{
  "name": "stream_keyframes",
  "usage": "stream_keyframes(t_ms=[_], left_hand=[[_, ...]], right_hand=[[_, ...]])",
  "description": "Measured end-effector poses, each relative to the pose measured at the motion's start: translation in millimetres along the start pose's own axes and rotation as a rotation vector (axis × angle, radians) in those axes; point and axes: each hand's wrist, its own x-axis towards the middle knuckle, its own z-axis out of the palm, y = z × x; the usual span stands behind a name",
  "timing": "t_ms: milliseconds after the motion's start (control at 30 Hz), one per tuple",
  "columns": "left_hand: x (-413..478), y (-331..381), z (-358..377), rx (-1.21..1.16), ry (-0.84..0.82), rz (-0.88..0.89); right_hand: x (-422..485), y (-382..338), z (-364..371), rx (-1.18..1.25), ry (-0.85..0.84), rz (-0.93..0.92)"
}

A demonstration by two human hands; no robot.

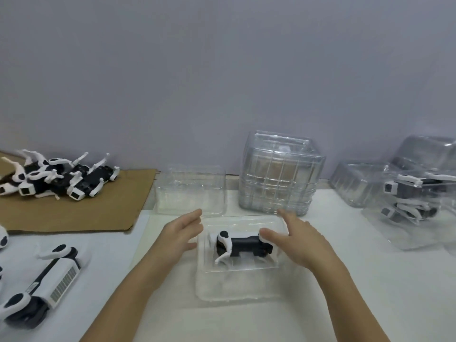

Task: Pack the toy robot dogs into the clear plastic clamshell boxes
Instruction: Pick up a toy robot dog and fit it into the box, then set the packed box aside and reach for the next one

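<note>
A toy robot dog (243, 245) lies in an open clamshell box (237, 290). The left hand (181, 233) hovers beside it, fingers loose and empty. The right hand (301, 243) touches the dog, fingers spread.

No text can be read; the striped label (64, 283) on the large toy robot dog (43, 282) is too blurred.
</note>
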Motion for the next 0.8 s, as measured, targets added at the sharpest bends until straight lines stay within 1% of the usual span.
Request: stream_keyframes(t_ms=[33,67,133,167,233,267,333,367,400,467,500,533,567,600,633,667,700,733,767,800], left_hand=[[0,-3,1,0.036,0.030,0.042],[0,-6,3,0.081,0.053,0.087],[-2,-14,7,0.164,0.079,0.164],[-4,-17,9,0.180,0.089,0.190],[-5,-22,13,0.168,0.105,0.230],[-5,-25,14,0.140,0.109,0.238],[-6,-28,12,0.095,0.074,0.227],[-7,-30,9,0.102,0.022,0.219],[-9,-34,6,0.143,-0.042,0.237],[-13,-42,1,0.323,-0.148,0.296],[-14,-45,0,0.416,-0.162,0.314],[-12,-47,3,0.455,-0.136,0.342],[-10,-43,12,0.443,-0.077,0.364],[-8,-36,23,0.379,-0.016,0.384],[-12,-31,32,0.254,0.008,0.380],[-12,-29,45,0.138,-0.003,0.330],[-10,-27,61,0.051,-0.052,0.240],[-6,-25,79,-0.035,-0.051,0.159],[-5,-24,93,-0.131,-0.066,0.090],[-8,-21,109,-0.165,-0.065,0.027]], right_hand=[[-6,-4,4,-0.123,0.103,-0.092],[-12,-10,11,-0.189,0.161,-0.211],[-29,-23,29,-0.261,0.140,-0.409],[-35,-27,38,-0.299,0.100,-0.455],[-43,-27,50,-0.356,0.037,-0.462],[-44,-26,52,-0.373,0.046,-0.456],[-47,-26,52,-0.387,0.175,-0.500],[-48,-27,51,-0.396,0.204,-0.512],[-49,-28,50,-0.393,0.170,-0.516],[-52,-29,46,-0.379,0.075,-0.535],[-53,-25,44,-0.402,0.101,-0.538],[-56,-21,40,-0.453,0.144,-0.519],[-59,-16,36,-0.506,0.222,-0.521],[-64,-11,32,-0.501,0.266,-0.523],[-67,-2,32,-0.450,0.369,-0.582],[-72,8,33,-0.408,0.444,-0.631],[-75,16,34,-0.356,0.519,-0.670],[-80,24,32,-0.342,0.545,-0.670],[-84,32,28,-0.362,0.647,-0.671],[-89,44,23,-0.410,0.646,-0.650]])
